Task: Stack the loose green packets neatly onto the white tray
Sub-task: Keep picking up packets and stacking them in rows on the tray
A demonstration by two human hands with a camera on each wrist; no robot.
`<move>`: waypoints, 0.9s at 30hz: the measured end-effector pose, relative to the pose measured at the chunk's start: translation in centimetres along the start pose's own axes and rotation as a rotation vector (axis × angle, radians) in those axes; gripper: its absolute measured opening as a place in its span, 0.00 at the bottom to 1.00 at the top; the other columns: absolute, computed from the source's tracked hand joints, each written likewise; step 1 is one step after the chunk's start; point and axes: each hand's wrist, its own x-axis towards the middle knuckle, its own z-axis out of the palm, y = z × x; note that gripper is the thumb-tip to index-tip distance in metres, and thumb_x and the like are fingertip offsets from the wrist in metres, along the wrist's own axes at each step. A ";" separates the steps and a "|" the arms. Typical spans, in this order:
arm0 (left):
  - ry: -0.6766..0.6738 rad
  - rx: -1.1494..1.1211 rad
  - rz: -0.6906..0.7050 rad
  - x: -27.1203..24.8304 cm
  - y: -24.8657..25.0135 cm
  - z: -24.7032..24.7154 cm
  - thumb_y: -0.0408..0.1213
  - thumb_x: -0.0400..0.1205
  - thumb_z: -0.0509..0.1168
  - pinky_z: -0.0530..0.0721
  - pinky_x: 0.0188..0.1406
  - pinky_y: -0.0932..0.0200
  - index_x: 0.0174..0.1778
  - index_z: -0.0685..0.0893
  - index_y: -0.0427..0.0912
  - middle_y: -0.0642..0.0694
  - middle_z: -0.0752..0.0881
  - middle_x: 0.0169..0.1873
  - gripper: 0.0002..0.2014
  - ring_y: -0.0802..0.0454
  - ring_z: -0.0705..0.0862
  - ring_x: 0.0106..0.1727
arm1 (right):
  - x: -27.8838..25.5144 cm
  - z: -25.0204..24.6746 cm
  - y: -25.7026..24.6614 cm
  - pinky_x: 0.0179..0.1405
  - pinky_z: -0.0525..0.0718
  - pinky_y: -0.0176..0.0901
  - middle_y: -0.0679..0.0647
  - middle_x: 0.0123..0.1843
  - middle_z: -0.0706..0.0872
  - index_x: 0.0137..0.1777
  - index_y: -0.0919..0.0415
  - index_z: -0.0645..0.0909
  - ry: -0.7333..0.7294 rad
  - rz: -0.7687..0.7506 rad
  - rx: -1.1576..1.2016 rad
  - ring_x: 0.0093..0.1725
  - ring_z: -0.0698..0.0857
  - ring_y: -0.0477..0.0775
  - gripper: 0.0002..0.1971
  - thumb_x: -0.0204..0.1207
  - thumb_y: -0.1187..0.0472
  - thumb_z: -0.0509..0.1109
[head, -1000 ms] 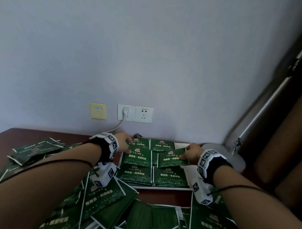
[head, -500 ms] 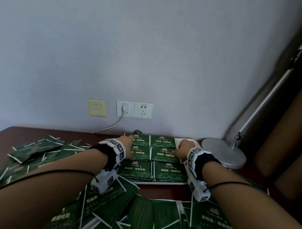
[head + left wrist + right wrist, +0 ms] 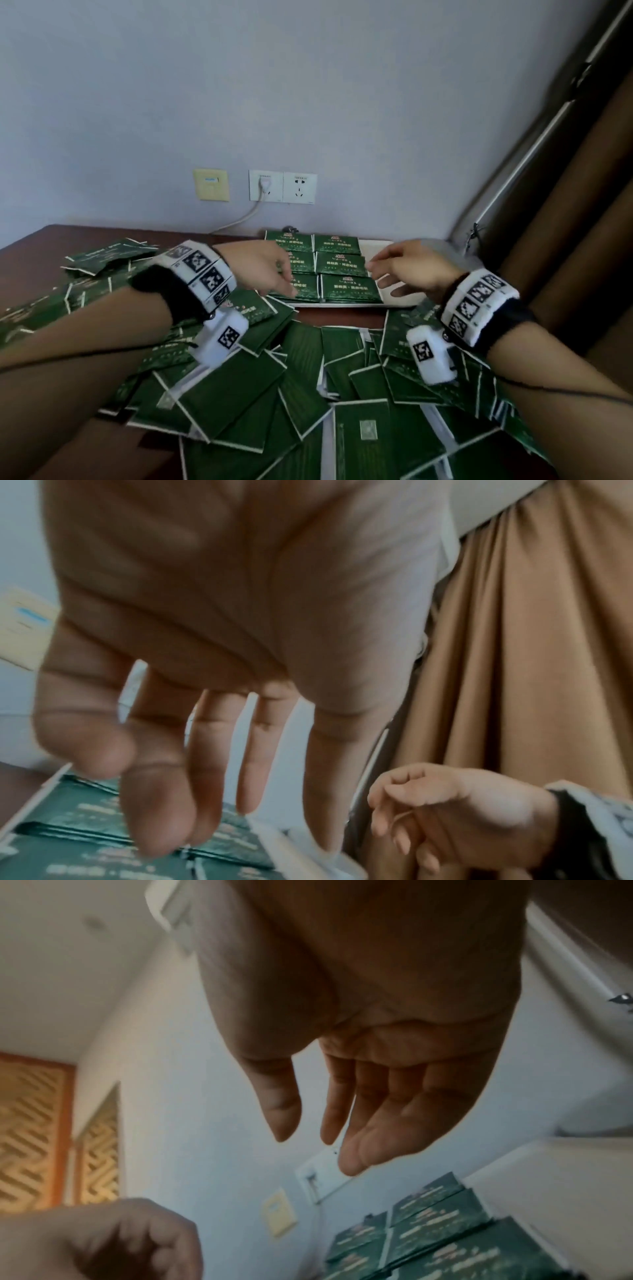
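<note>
The white tray (image 3: 397, 298) lies by the wall and holds green packets (image 3: 339, 265) in two neat columns of three. My left hand (image 3: 286, 277) hovers over the tray's left column with fingers relaxed and holds nothing; the left wrist view shows its fingers (image 3: 209, 753) straight above the packets (image 3: 85, 829). My right hand (image 3: 383, 274) hovers over the tray's bare right part, fingers loose and empty, and its fingers (image 3: 346, 1112) hang apart. A loose heap of green packets (image 3: 274, 394) covers the table in front of the tray.
More loose packets (image 3: 102, 253) lie at the left on the dark wooden table (image 3: 41, 240). A silver lamp base (image 3: 445, 245) and slanted pole (image 3: 513, 164) stand right of the tray, beside a brown curtain (image 3: 589, 222). Wall sockets (image 3: 282, 186) with a white cable (image 3: 239, 219) are behind.
The right hand let go of the packet it held; it now lies in the tray's middle row. Both hands have drawn back from the tray towards me, empty.
</note>
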 end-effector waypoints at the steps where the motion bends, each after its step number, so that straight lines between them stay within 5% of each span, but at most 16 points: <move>1: -0.023 0.000 0.016 -1.3 0.4 0.7 0.59 0.75 0.74 0.87 0.56 0.47 0.56 0.85 0.56 0.50 0.92 0.42 0.18 0.53 0.90 0.46 | -1.5 0.3 0.3 0.31 0.84 0.39 0.53 0.43 0.92 0.51 0.59 0.86 -0.012 -0.008 0.054 0.37 0.87 0.47 0.09 0.75 0.58 0.78; 6: -0.014 -0.030 0.036 -6.1 0.9 4.7 0.52 0.76 0.76 0.82 0.54 0.59 0.60 0.84 0.54 0.53 0.88 0.52 0.19 0.57 0.87 0.52 | -9.0 2.0 2.8 0.30 0.81 0.38 0.53 0.40 0.91 0.49 0.59 0.87 -0.015 -0.061 0.249 0.34 0.85 0.44 0.06 0.74 0.60 0.78; 10: -0.063 0.002 -0.018 -7.7 0.0 7.6 0.50 0.74 0.78 0.80 0.60 0.55 0.68 0.79 0.57 0.53 0.82 0.62 0.26 0.55 0.82 0.60 | -13.6 3.0 5.2 0.31 0.81 0.38 0.55 0.40 0.90 0.47 0.58 0.88 -0.003 -0.054 0.331 0.36 0.84 0.47 0.04 0.74 0.60 0.78; 14: -0.097 0.104 -0.068 -9.1 -0.7 9.4 0.56 0.71 0.78 0.72 0.75 0.46 0.75 0.72 0.61 0.51 0.67 0.76 0.36 0.47 0.69 0.78 | -16.3 4.4 8.0 0.33 0.82 0.40 0.55 0.40 0.88 0.45 0.54 0.89 0.031 -0.066 0.307 0.37 0.85 0.47 0.03 0.73 0.60 0.79; 17: -0.059 0.168 -0.109 -9.7 -0.5 10.0 0.54 0.72 0.78 0.74 0.74 0.46 0.77 0.68 0.61 0.47 0.65 0.77 0.39 0.45 0.71 0.75 | -16.4 5.5 9.1 0.37 0.84 0.41 0.57 0.44 0.89 0.46 0.55 0.89 0.078 -0.063 0.253 0.41 0.86 0.47 0.05 0.72 0.61 0.81; 22: 0.010 0.170 -0.111 -9.3 0.1 9.6 0.42 0.77 0.73 0.80 0.61 0.56 0.77 0.72 0.54 0.48 0.75 0.69 0.32 0.49 0.79 0.65 | -15.5 6.4 8.8 0.51 0.87 0.42 0.48 0.47 0.90 0.49 0.49 0.87 0.008 -0.088 -0.010 0.48 0.89 0.49 0.13 0.66 0.55 0.85; 27: 0.046 0.118 -0.122 -9.3 0.1 9.0 0.31 0.79 0.64 0.77 0.57 0.60 0.79 0.71 0.52 0.44 0.77 0.74 0.31 0.47 0.79 0.69 | -15.5 7.1 7.9 0.47 0.82 0.38 0.41 0.52 0.85 0.54 0.44 0.84 -0.024 -0.068 -0.263 0.48 0.84 0.43 0.23 0.61 0.54 0.88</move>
